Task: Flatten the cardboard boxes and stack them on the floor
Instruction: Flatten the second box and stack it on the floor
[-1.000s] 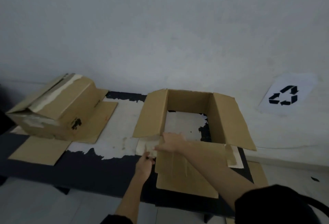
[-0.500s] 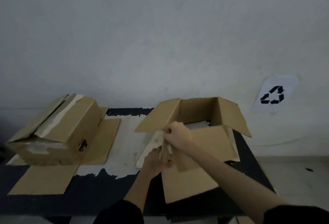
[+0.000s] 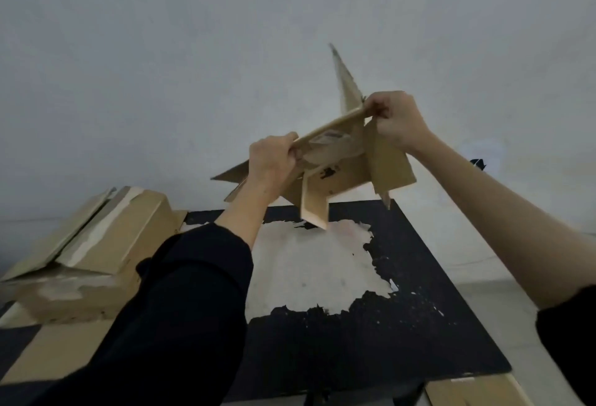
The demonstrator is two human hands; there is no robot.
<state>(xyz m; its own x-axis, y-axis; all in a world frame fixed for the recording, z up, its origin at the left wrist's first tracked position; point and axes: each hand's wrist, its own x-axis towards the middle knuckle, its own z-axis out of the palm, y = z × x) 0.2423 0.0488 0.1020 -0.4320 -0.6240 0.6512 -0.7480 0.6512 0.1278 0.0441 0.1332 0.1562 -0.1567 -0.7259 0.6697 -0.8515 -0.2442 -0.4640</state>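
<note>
A collapsed brown cardboard box (image 3: 342, 167) hangs in the air above the table, its flaps sticking out up, left and down. My left hand (image 3: 272, 159) grips its near-left edge. My right hand (image 3: 395, 118) grips the upper right end of the same edge. A second cardboard box (image 3: 96, 244), closed and dented with torn tape on top, sits on the table at the left.
The black table (image 3: 403, 325) has a large worn white patch in its middle. A flat piece of cardboard (image 3: 477, 391) lies on the floor at the table's lower right corner. A pale wall stands right behind the table.
The open box that stood on the table has been lifted into the air and folded flat between both hands. The view has tilted up.
</note>
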